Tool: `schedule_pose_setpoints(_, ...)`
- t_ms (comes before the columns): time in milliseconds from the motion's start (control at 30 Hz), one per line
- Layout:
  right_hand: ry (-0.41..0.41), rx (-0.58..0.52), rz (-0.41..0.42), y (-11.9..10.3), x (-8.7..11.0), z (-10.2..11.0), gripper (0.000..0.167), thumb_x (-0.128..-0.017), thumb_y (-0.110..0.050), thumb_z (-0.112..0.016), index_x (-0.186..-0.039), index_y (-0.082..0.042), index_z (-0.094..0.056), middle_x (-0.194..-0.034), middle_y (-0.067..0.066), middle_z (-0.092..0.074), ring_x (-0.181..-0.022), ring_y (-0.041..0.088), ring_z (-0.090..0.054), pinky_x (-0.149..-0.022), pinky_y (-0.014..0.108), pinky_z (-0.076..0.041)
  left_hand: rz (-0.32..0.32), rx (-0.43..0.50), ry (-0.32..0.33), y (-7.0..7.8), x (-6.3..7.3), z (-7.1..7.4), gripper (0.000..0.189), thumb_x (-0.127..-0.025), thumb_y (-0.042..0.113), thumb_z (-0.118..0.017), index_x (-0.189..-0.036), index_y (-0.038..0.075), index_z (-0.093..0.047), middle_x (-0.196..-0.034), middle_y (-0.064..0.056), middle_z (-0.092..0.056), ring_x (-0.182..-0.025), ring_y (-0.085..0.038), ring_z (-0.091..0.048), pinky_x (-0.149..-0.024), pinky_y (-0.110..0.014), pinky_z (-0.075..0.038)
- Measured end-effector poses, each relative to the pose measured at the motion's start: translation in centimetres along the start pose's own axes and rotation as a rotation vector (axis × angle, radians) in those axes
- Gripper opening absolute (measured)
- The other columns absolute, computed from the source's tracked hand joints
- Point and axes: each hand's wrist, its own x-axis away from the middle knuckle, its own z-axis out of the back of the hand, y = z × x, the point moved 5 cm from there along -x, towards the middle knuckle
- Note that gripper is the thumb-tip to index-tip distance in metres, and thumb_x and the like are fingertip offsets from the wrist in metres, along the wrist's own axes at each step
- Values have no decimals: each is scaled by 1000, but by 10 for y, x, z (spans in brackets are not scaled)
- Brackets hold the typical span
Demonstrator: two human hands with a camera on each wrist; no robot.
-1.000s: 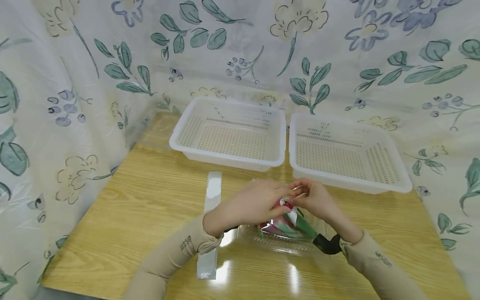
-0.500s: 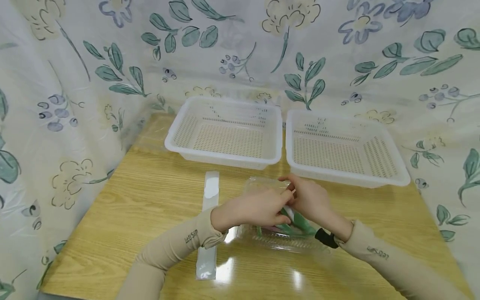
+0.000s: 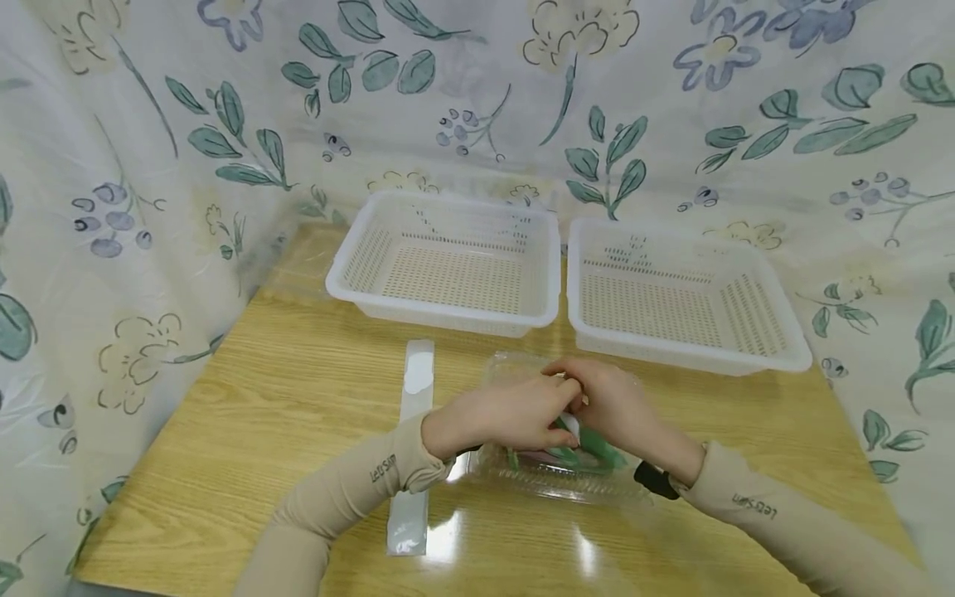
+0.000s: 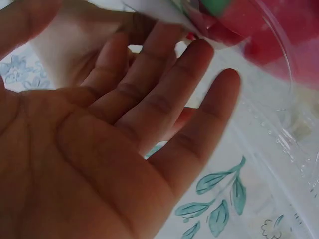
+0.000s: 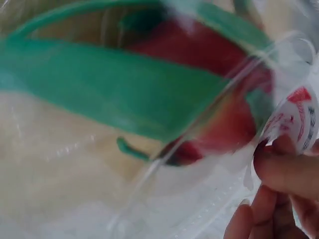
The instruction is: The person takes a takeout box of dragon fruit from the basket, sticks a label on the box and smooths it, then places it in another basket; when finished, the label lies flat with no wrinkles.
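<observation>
A clear plastic box (image 3: 567, 489) with a ridged rim lies on the table under both hands. Inside it show a broad green strip (image 5: 114, 89) and red, petal-like shapes (image 5: 224, 124). At the box edge a round white sticker (image 5: 299, 119) with red and dark print stands partly lifted, pinched at its edge by my right hand (image 3: 615, 406). My left hand (image 3: 511, 412) meets the right over the box. Its fingers reach out, loosely spread, with fingertips close to the sticker's edge in the left wrist view. In the head view the hands cover most of the sticker.
Two white perforated baskets stand side by side at the back, one left (image 3: 448, 319) and one right (image 3: 694, 356). A narrow pale strip (image 3: 406, 531) lies left of the box. Clear plastic (image 3: 302, 265) sits at the far left corner. A floral sheet (image 3: 477, 99) hangs behind.
My hands have drawn closer together over the box, the right hand's fingers folding down beside the left's. The red contents, seen earlier between the hands, are now mostly covered in the head view.
</observation>
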Motion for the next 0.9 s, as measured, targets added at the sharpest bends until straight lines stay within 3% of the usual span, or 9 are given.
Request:
schedule_pose_setpoints(67, -18, -31, 44, -1, 1, -2, 42, -78, 7, -71, -116, -8, -65, -93, 7, -72, -60, 7, -51, -52, 20, -41, 2, 23, -15, 0, 0, -2, 40, -92, 37, -65, -121, 11, -56, -112, 2, -63, -91, -7, -62, -79, -17, -49)
schedule_pose_setpoints(167, -20, -84, 67, 0, 3, -4, 42, -79, 8, -70, -118, -6, -64, -96, 8, -73, -70, 13, -63, -61, 25, -53, 8, -13, -12, -1, 0, -4, 40, -91, 39, -65, -121, 13, -57, -113, 4, -63, -94, -7, -63, -80, -19, -50)
schedule_pose_setpoints(267, -20, -104, 71, 1, 6, -4, 44, -79, 8, -70, -121, -4, -62, -98, 8, -73, -81, 20, -68, -68, 33, -56, 14, -72, -6, 0, 3, -6, 40, -91, 41, -65, -121, 15, -59, -116, 5, -63, -101, -8, -62, -85, -22, -51)
schedule_pose_setpoints(400, -13, -44, 113, -3, 15, -2, 45, -80, 4, -73, -123, -3, -63, -106, 8, -72, -91, 22, -69, -75, 37, -56, 52, -160, -15, 5, 11, -13, 48, -91, 45, -63, -128, 15, -57, -130, 2, -58, -119, -11, -57, -95, -28, -51)
schedule_pose_setpoints(533, -44, 4, 177, -10, 29, -2, 53, -79, -5, -77, -128, 0, -58, -120, 12, -68, -105, 26, -66, -87, 41, -56, 103, -217, -1, 13, 22, -22, 68, -90, 49, -63, -143, 11, -45, -148, -2, -46, -137, -16, -44, -104, -38, -47)
schedule_pose_setpoints(633, -129, -17, 154, -12, 39, -5, 67, -81, -16, -77, -139, 1, -46, -135, 17, -58, -118, 33, -59, -95, 49, -51, 140, -247, 28, 18, 28, -28, 78, -89, 52, -63, -149, 10, -37, -155, -3, -38, -143, -18, -36, -110, -44, -42)
schedule_pose_setpoints(767, -235, -41, 93, -10, 52, -12, 81, -89, -35, -66, -151, -2, -25, -151, 21, -39, -134, 41, -44, -107, 64, -34, 173, -268, 68, 21, 31, -36, 80, -89, 53, -62, -150, 9, -35, -157, -4, -35, -145, -21, -34, -113, -48, -38)
schedule_pose_setpoints(900, -252, -69, 66, -7, 62, -21, 86, -93, -45, -56, -156, -7, -12, -158, 18, -27, -144, 41, -29, -111, 70, -16, 190, -273, 118, 20, 33, -45, 77, -89, 53, -61, -149, 10, -37, -156, -5, -36, -145, -21, -33, -115, -46, -34)
